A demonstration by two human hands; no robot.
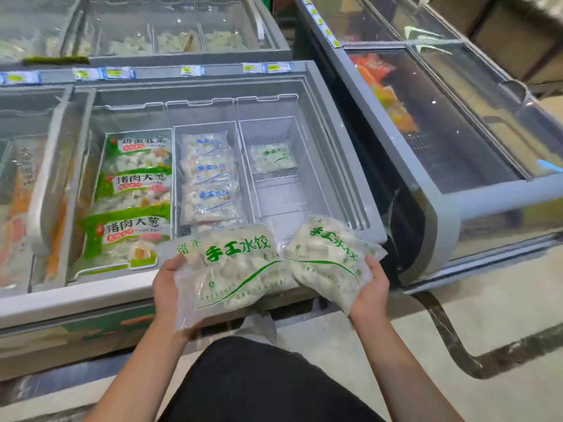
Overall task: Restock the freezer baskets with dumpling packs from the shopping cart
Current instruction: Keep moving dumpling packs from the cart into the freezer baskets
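Both hands' packs lettered green "手工水饺", above freezer basket

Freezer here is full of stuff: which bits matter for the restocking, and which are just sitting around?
Part of the job:
left pack in left hand
right pack in right hand
right basket, holding one green-print pack

Just there:
blue-print packs
green-bordered packs
neighbouring freezer
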